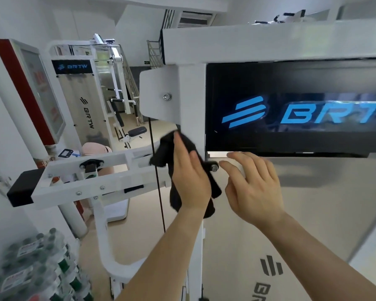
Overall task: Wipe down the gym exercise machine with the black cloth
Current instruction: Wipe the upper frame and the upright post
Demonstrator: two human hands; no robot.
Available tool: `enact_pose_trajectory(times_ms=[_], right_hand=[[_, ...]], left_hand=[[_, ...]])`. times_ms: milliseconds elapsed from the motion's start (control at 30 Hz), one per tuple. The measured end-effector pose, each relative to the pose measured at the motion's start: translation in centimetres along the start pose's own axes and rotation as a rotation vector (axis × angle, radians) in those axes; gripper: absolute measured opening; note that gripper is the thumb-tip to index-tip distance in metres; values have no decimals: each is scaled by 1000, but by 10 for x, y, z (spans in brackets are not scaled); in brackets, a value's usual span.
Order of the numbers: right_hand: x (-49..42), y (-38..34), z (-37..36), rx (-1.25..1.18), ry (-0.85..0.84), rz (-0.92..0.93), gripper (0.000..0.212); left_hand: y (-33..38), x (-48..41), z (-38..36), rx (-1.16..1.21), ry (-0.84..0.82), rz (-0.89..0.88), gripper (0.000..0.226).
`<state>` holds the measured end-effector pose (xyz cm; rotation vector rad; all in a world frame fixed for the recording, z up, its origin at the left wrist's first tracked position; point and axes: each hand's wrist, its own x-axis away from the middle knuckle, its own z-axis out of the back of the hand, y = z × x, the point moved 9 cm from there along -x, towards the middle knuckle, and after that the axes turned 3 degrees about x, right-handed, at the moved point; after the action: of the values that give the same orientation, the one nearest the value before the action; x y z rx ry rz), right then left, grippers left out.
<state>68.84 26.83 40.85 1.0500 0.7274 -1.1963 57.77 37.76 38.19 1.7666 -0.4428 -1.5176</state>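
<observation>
The white gym machine fills the right half of the view; its upright post [191, 101] runs down the middle beside a black panel [291, 109] with a blue BRTW logo. My left hand [190, 177] lies flat with straight fingers, pressing the black cloth [167, 148] against the post. The cloth bunches out to the left of the hand and hangs below the palm. My right hand [254, 183] hovers just right of it with fingers spread and relaxed, holding nothing, near a bolt [214, 168] under the black panel.
A white arm of the machine [91, 181] with a black end cap sticks out to the left, and a thin black cable [156, 174] hangs beside the post. Shrink-wrapped bottles [37, 272] stand at the lower left. Another white BRTW machine [83, 101] stands behind.
</observation>
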Motion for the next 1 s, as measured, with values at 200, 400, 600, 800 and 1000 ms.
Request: enact_pose_trajectory(times_ms=[200,400,600,800,1000], right_hand=[[25,-13,-11,-33,-65,46,31],[37,-25,-12,-109,-77,54,30],[84,-29,-21,-202,-129,42,32],[123,-39,-34,-248,-235,83,24],[142,-53,-55,-261,-274,-23,22]], left_hand=[[-37,35,9,-4,-103,194,45],[11,-18,3,58,-55,39,51],[-75,70,2,-40,-145,287,51],[-65,51,1,41,-156,269,49],[-70,47,-4,44,-111,136,52]])
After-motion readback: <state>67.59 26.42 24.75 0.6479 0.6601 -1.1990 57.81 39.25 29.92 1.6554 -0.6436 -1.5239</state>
